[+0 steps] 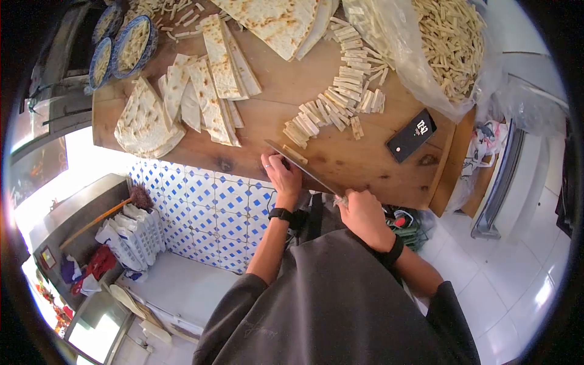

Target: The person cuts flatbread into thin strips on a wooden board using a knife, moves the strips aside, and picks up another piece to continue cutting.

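So we've got our right hand (362,218) wrapped round the knife (310,172), which slants 10-to-4, with the bread strip (295,154) roughly parallel across it on the tabletop (286,79), 1 o'clock from our nearer left hand (284,176), curled, can't tell if gripping.

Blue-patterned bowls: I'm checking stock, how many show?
3, at upper left: the largest bowl, the top bowl to its upper left, the lower bowl to its lower left. Others may be hidden.
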`<state>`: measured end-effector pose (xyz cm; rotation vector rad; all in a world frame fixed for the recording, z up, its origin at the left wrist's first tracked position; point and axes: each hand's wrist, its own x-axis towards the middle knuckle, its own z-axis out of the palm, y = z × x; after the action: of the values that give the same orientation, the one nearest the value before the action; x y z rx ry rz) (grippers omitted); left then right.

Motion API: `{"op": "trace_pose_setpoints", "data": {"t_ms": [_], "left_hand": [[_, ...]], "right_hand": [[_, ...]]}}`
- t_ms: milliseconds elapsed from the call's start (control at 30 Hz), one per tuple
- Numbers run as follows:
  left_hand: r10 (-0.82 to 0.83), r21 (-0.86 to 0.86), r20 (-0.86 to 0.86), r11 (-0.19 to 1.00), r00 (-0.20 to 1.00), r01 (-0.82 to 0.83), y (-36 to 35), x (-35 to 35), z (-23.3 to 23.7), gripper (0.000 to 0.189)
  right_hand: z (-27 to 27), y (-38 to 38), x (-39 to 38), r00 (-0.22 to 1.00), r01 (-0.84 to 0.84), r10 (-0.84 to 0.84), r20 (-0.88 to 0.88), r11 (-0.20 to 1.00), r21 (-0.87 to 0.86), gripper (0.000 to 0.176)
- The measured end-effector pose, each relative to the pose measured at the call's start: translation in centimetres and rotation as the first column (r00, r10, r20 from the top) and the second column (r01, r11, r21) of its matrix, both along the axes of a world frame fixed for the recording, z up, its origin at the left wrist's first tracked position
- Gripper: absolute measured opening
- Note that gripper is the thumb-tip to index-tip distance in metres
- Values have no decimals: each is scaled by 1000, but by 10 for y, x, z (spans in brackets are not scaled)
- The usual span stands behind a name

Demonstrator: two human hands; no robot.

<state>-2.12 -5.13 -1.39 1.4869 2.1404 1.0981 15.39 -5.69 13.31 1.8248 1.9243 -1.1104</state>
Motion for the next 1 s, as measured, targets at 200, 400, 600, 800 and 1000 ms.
{"op": "trace_pose_setpoints", "data": {"t_ms": [200, 400, 600, 800, 1000], "left_hand": [[-4, -22, 9, 1000, 1000, 5, 0, 0, 11, 19], [11, 42, -16, 999, 1000, -10, -2, -1, 4, 19], [26, 17, -55, 1000, 998, -25, -3, -4, 0, 21], [30, 68, -23, 997, 999, -29, 1, -5, -2, 23], [25, 89, -14, 996, 1000, -23, 7, -9, 5, 23]], "right_hand": [[-2, 9, -2, 999, 1, 0, 41, 999, -34, 26], [0, 13, -7, 997, 14, -7, 71, 995, -96, 24], [3, 17, -12, 995, 11, 1, 97, 993, -122, 23], [-1, 32, -23, 988, -24, 42, 149, 992, -125, 25], [-25, 33, -40, 985, -17, 35, 171, 995, -101, 28]]}}
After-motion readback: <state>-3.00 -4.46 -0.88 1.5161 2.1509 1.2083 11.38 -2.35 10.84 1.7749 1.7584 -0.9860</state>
